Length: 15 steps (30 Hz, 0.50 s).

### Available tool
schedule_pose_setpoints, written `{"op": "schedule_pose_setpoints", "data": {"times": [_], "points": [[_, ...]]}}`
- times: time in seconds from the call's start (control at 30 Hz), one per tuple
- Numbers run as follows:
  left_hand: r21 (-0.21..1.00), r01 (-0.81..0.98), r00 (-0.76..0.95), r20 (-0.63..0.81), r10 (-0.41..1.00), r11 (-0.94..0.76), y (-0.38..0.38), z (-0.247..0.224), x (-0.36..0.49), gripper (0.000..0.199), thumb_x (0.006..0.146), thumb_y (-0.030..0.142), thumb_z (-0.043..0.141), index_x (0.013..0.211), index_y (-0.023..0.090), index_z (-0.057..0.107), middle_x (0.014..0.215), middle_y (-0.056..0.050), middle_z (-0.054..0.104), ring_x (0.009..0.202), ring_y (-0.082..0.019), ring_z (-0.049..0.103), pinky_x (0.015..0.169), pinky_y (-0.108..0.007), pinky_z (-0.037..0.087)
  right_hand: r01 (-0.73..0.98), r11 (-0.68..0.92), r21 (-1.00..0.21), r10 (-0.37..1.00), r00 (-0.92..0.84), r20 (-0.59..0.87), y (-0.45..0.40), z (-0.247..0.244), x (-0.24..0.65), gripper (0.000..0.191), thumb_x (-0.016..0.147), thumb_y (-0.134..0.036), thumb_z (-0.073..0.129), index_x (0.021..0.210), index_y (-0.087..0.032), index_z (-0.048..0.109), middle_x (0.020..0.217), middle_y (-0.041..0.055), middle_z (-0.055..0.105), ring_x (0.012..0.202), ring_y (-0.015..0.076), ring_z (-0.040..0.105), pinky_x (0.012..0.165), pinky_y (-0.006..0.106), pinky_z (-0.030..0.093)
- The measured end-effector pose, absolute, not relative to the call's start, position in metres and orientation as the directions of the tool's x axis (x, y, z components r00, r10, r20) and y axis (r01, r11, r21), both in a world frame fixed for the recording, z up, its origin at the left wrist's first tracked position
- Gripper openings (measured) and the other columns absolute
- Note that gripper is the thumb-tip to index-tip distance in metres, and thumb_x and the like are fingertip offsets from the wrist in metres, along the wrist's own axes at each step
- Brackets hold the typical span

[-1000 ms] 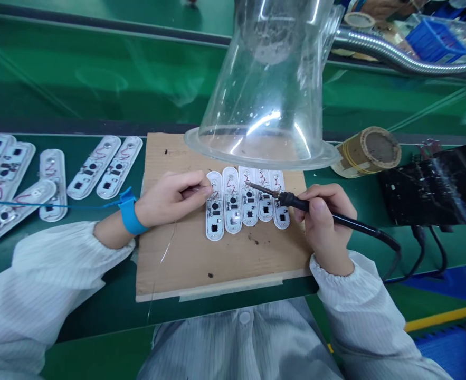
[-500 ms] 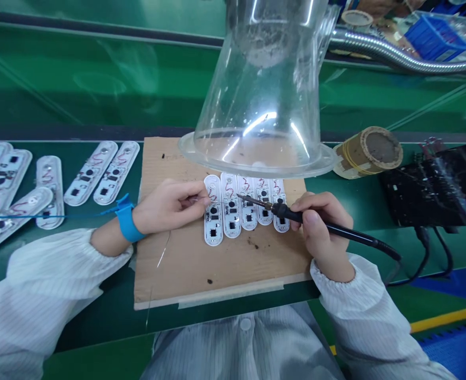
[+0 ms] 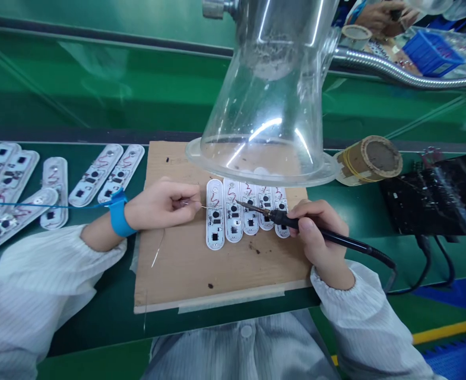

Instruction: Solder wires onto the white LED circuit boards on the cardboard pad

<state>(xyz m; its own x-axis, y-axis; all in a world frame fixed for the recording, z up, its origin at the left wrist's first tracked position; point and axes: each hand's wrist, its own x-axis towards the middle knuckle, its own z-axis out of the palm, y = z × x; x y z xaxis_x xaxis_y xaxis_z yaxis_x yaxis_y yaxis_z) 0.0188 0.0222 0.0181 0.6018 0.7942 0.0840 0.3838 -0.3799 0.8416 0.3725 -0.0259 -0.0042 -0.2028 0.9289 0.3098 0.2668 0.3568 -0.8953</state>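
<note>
Several white oblong circuit-board units with red wires lie side by side on a cardboard sheet (image 3: 177, 279). My left hand (image 3: 169, 203), with a blue wrist strap (image 3: 121, 214), pinches a thin solder wire (image 3: 158, 247) just left of the leftmost unit (image 3: 215, 232). The wire's short end points at that unit, and its long tail hangs over the cardboard. My right hand (image 3: 322, 232) grips a soldering iron (image 3: 282, 217) like a pen. The iron's tip is over the second unit (image 3: 233, 224); whether it touches cannot be told.
A clear fume hood (image 3: 268, 105) hangs over the far part of the cardboard. More units (image 3: 96, 174) lie at left. At right are a cardboard tube (image 3: 375, 158) and a black box (image 3: 434, 195) with cables. Another person's hands (image 3: 379, 16) show beyond the partition.
My left hand has drawn back left from the leftmost unit with the solder wire. The soldering iron stays over the second unit. The view has shifted slightly.
</note>
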Motion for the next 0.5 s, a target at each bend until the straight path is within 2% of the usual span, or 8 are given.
{"op": "schedule_pose_setpoints", "data": {"times": [0.27, 0.5], "points": [[0.864, 0.363, 0.610, 0.063, 0.790, -0.349, 0.026, 0.018, 0.005, 0.021, 0.087, 0.017, 0.058, 0.066, 0.020, 0.057, 0.055, 0.005, 0.049, 0.049, -0.007, 0.039, 0.045, -0.019, 0.034, 0.278, 0.364, -0.889, 0.916, -0.278, 0.288, -0.032, 0.010, 0.348, 0.013, 0.110, -0.038, 0.066, 0.108, -0.027, 0.074, 0.090, 0.0019, 0.074, 0.069, 0.0168, 0.067, 0.064, 0.033, 0.053], [0.867, 0.325, 0.646, 0.090, 0.758, -0.379, 0.027, 0.018, 0.004, 0.022, 0.087, 0.014, 0.057, 0.066, 0.020, 0.057, 0.052, 0.006, 0.048, 0.045, -0.007, 0.036, 0.043, -0.020, 0.031, 0.278, 0.409, -0.869, 0.875, -0.390, 0.287, -0.030, 0.016, 0.337, 0.014, 0.113, -0.039, 0.061, 0.110, -0.030, 0.070, 0.084, 0.0012, 0.073, 0.071, 0.0184, 0.069, 0.065, 0.034, 0.056]]}}
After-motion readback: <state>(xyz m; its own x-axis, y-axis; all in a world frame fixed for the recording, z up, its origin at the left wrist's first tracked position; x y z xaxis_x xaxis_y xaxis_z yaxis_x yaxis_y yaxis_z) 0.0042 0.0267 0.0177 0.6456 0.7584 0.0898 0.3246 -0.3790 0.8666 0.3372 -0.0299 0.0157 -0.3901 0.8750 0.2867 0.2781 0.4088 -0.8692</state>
